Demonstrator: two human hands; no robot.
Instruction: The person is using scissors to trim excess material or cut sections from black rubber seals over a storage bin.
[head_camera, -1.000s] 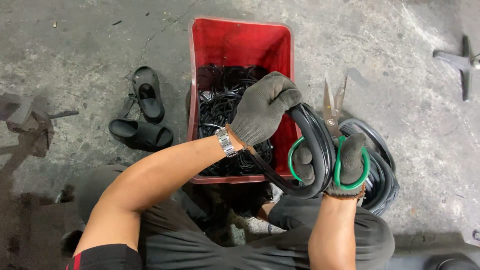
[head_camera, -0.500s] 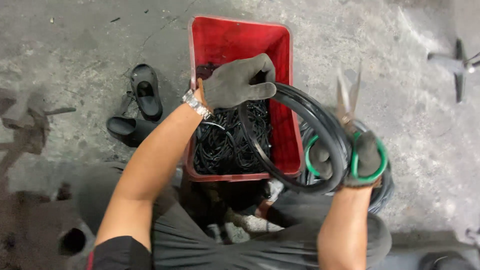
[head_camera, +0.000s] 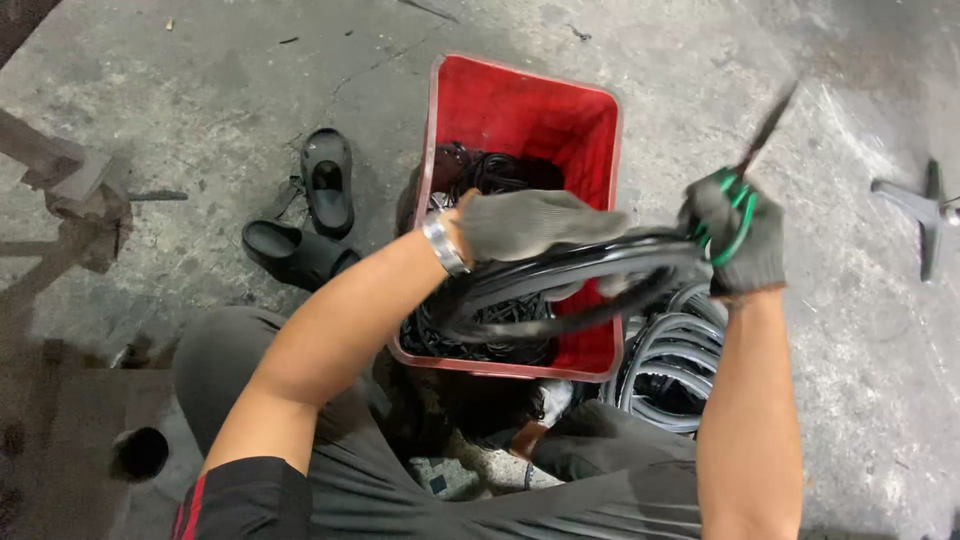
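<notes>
I hold a black rubber ring (head_camera: 560, 285) flat over a red plastic crate (head_camera: 520, 110). My left hand (head_camera: 535, 225), in a grey knit glove with a metal wristwatch, grips the ring's top edge. The right hand (head_camera: 735, 235), also gloved, grasps green-handled scissors (head_camera: 745, 175) with blades pointing up and right, and it also touches the ring's right end. Inside the crate lies a tangle of black rubber strips (head_camera: 480, 320).
A pile of grey-black rubber rings (head_camera: 675, 365) lies on the concrete floor right of the crate. Two black sandals (head_camera: 310, 215) sit to the left. A metal stand (head_camera: 920, 205) is at the right edge, rusty metal parts (head_camera: 70, 190) at the left.
The ring has turned from upright to nearly flat over the crate. My right hand rose with the scissors, and my left hand moved right along the ring.
</notes>
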